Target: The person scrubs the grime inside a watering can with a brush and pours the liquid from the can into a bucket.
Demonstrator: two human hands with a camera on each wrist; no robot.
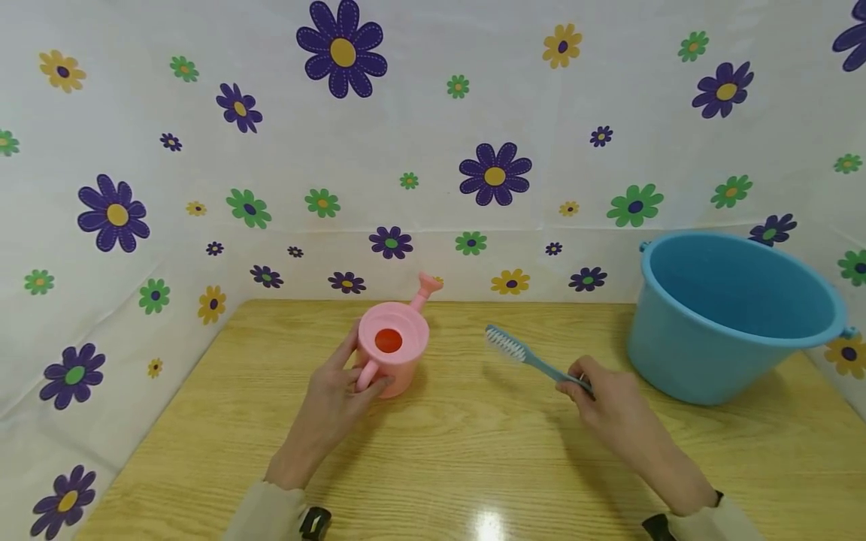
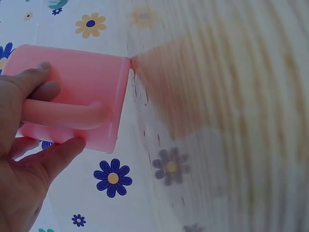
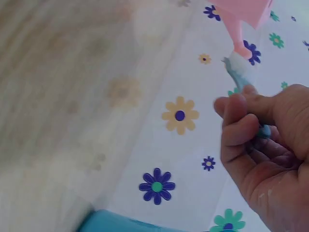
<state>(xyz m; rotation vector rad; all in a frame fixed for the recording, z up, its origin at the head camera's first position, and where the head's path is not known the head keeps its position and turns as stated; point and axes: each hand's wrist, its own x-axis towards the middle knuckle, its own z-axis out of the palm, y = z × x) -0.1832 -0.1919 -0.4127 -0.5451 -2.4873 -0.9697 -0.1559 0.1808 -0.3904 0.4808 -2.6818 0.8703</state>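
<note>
A pink toy watering can (image 1: 404, 370) stands near the middle of the table, its spout pointing to the back right. My left hand (image 1: 326, 409) grips it at the handle side, with fingers along the body and the thumb by the handle (image 2: 67, 114). To the right, my right hand (image 1: 619, 413) holds a blue brush (image 1: 541, 365) by the end of its handle, fingers curled round it. The brush's white bristles (image 1: 504, 344) point towards the can, a short gap away, and the brush casts a shadow on the wood below. Part of its handle is hidden inside the fist.
A large blue bucket (image 1: 690, 357) stands at the right, just beyond the right hand. The wooden table (image 1: 433, 466) ends at the back against a white flower-print cloth (image 1: 419, 113), which also rises along both sides.
</note>
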